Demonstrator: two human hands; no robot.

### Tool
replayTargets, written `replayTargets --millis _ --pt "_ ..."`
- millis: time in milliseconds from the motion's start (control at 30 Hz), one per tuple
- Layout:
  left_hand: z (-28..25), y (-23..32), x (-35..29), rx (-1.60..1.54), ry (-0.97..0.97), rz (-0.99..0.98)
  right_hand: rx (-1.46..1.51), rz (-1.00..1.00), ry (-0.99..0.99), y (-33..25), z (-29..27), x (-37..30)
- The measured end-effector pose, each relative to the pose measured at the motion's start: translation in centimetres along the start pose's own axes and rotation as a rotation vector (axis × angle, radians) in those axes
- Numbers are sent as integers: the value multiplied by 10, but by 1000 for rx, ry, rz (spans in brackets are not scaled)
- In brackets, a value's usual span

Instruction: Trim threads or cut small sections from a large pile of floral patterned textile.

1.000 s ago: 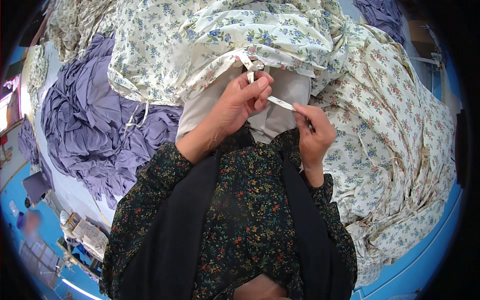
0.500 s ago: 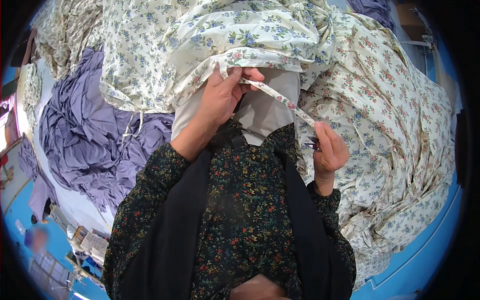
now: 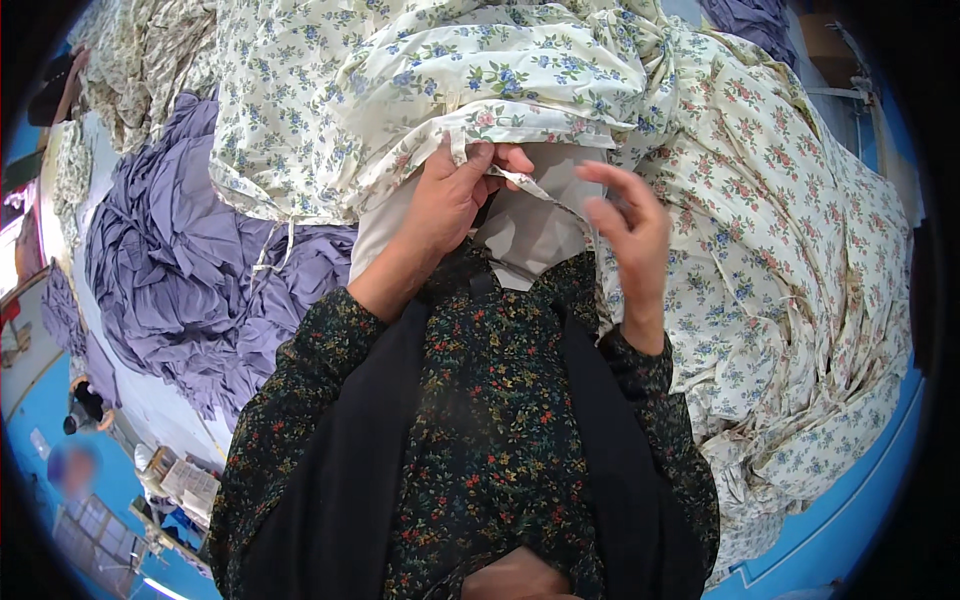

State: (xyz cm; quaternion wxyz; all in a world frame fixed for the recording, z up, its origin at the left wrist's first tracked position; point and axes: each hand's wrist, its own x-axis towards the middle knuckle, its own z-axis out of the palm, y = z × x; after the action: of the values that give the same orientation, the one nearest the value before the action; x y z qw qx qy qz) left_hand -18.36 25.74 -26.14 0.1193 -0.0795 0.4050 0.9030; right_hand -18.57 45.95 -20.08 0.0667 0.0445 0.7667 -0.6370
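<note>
My left hand [image 3: 455, 195] is closed in a pinch on a narrow floral fabric tie [image 3: 540, 193] at the hem of a white flower-printed cloth [image 3: 500, 75]. From its fingers the tie slants down to the right, and its far end is lost beside my right hand [image 3: 632, 235]. That hand hovers right of the tie, thumb and forefinger apart, a little smeared by motion. Its palm and lower fingers are hidden, and no dark small tool shows in it. A short loop of the tie stands up by my left thumb. Pale grey cloth [image 3: 530, 235] lies beneath both hands.
Crumpled purple cloth [image 3: 190, 270] is heaped at the left. A large pile of floral cloth [image 3: 770, 230] rises at the right. Another tie [image 3: 285, 250] hangs from the cloth's left corner. Far at the lower left, a blurred person [image 3: 75, 465] is visible.
My right hand has moved up and inward, its thumb and forefinger parting from the tie. The tie has gone slack and shortened in view. A dark small tool at that hand no longer shows.
</note>
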Motion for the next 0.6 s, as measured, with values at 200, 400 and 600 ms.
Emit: replayTargets --millis 200,400,600 --pt "9 8 -9 37 132 -122 201 259 -239 15 23 8" --pt "17 9 -28 147 135 -438 143 131 -146 16 33 0" --pt "19 4 -28 342 167 -256 51 119 -175 8 37 -1"
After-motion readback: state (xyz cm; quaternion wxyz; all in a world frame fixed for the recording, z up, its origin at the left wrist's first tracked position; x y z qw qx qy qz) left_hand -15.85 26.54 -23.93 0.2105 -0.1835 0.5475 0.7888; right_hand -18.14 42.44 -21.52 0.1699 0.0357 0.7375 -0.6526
